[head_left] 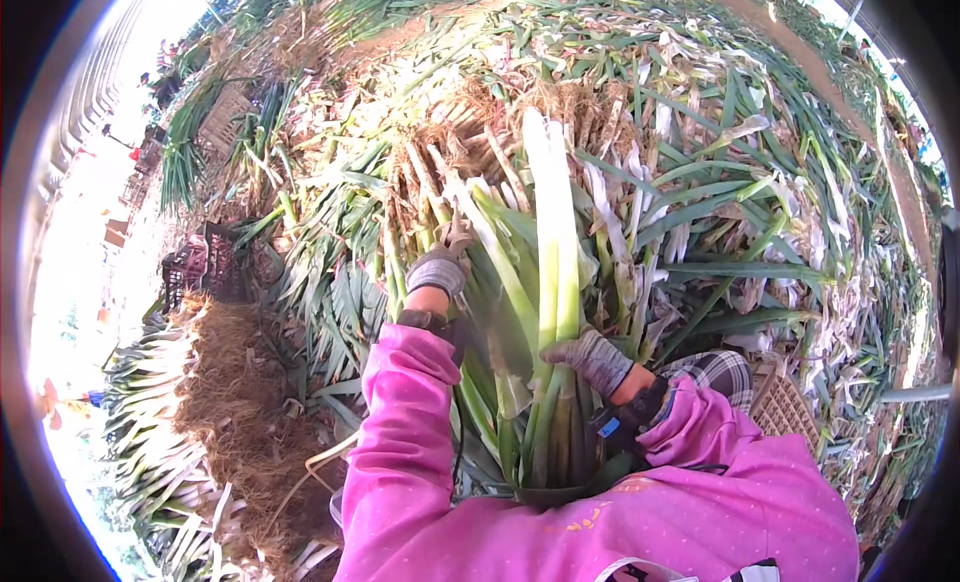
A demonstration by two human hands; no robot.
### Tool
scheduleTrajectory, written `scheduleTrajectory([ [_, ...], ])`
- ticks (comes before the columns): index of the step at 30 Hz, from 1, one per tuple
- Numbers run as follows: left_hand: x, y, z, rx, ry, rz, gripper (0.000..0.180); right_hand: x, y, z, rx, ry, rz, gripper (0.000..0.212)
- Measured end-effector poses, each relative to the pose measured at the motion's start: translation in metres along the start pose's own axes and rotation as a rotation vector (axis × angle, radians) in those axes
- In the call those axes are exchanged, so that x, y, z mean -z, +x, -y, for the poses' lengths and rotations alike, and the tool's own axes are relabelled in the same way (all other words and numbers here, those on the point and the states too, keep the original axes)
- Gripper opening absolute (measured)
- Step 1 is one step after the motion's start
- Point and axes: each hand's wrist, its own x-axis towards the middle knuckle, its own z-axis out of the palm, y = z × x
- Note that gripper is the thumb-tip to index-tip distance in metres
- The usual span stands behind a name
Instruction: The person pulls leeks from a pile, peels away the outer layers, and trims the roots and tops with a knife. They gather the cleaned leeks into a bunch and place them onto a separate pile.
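Upright in front of me stand two peeled leeks (553, 217), with smooth white shanks at the top and green leaves below. My right hand (592, 362), in a grey knit glove, is closed around their green part near my body. Farther forward and to the left, my left hand (440, 267), gloved too, has its fingers curled on an unpeeled leek (425, 187) among the stalks; its fingertips are partly hidden. Loose green leaves (490, 282) lie between the two hands.
A heap of rooted leeks (480, 122) rises ahead, with stripped leaves (740, 212) piled to the right. At the lower left lies a row of white-shanked leeks (150, 422) with brown roots (240, 412). A dark plastic crate (205, 262) stands left; a woven basket-like piece (785, 407) is near my right knee.
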Motion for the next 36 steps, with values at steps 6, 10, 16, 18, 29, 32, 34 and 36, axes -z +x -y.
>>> scheduleTrajectory([
  [6,-0.027,0.043,0.052,0.192,0.051,-0.224,0.035,-0.023,-0.032,0.01,0.063,0.061,0.11,0.023],
  [10,0.028,0.024,0.034,0.106,-0.071,-0.232,0.039,-0.001,-0.037,0.001,-0.025,0.065,0.065,0.023],
  [16,-0.009,-0.039,0.014,-0.025,0.05,-0.044,0.049,0.007,0.0,-0.026,0.025,0.101,0.05,0.024],
  [18,-0.025,-0.055,0.023,-0.057,0.022,-0.023,0.048,0.002,0.003,-0.027,0.03,0.042,0.072,0.024],
  [29,-0.026,0.001,0.028,0.035,-0.076,-0.171,0.052,-0.016,-0.008,-0.017,0.106,0.078,0.058,0.019],
  [32,-0.019,-0.051,-0.019,0.075,-0.231,-0.167,0.056,0.009,-0.025,-0.012,0.158,0.238,-0.023,0.021],
  [34,-0.019,-0.078,-0.016,-0.035,0.156,-0.203,0.062,0.006,-0.034,-0.004,0.174,0.191,-0.045,0.02],
  [36,-0.03,-0.063,0.0,-0.295,-0.333,-0.143,0.064,-0.012,-0.047,0.001,0.372,0.071,0.018,0.022],
])
